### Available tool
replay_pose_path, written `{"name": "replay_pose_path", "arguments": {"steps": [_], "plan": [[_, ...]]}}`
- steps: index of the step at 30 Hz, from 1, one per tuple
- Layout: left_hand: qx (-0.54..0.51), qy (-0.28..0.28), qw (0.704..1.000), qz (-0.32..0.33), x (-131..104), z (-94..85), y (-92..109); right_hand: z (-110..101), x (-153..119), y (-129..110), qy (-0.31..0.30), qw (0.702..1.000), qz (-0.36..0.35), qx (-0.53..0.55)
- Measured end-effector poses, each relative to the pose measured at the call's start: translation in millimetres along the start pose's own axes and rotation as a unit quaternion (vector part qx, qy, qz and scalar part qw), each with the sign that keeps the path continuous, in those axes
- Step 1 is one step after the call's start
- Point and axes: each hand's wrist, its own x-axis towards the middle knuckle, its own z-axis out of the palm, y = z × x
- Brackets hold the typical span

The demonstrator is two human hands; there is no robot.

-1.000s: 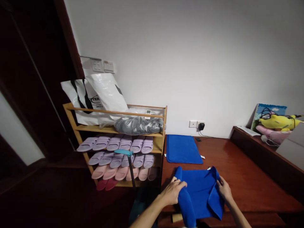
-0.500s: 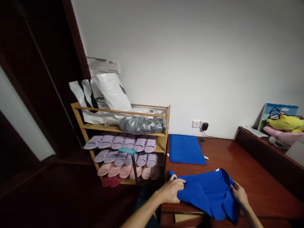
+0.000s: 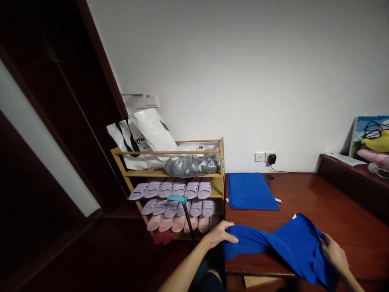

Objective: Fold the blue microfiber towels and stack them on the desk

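A rumpled blue cloth (image 3: 299,243) with a small white tag stretches between my two hands over the front of the reddish-brown table (image 3: 331,200). My left hand (image 3: 221,234) grips its left end, thumb on the near side, just off the table's left edge. The cloth's middle is narrowed and twisted. My right hand (image 3: 334,253) has its fingers closed on the right side, where the fabric bunches and hangs past the front edge. Behind it, a flat folded stack of blue cloth (image 3: 252,191) lies by the wall, with white tags sticking out.
Left of the table stands a wooden shoe rack (image 3: 220,186) with rows of purple and pink slippers (image 3: 166,189), white bags (image 3: 154,132) on top and a black-handled tool leaning in front. A black plug (image 3: 272,159) sits in the wall socket. A raised ledge (image 3: 349,172) bounds the right.
My hands have moved farther apart, pulling the cloth longer and twisting its middle. The view has swung a little to the left. The folded stack stays in place.
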Motion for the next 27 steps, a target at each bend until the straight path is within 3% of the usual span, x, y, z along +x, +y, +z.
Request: {"name": "replay_pose_path", "arguments": {"steps": [4, 10, 13, 16, 18, 21, 27], "plan": [[-0.059, 0.038, 0.997, 0.01, -4, -7.0, 7, -1, -6, -1, -0.005, 1.0, -0.015, -0.013], [-0.059, 0.026, 0.996, 0.059, 2, -16.7, 36, -4, -3, 8, 0.0, 0.999, 0.006, -0.033], [0.001, 0.065, 0.989, 0.134, 7, -19.1, 58, -9, -6, 10, 0.008, 1.0, 0.005, -0.029], [0.099, 0.121, 0.961, 0.226, 8, -21.5, 78, -19, -16, 5, 0.026, 0.999, 0.014, -0.031], [0.156, 0.131, 0.944, 0.258, 6, -25.0, 83, -27, -23, 3, 0.038, 0.998, 0.033, -0.044], [0.266, 0.098, 0.93, 0.236, 4, -31.6, 65, -37, -28, 6, 0.048, 0.995, 0.062, -0.058], [0.481, -0.007, 0.872, 0.087, 3, -38.7, -16, -42, -22, 20, 0.052, 0.995, 0.074, -0.05]]}}
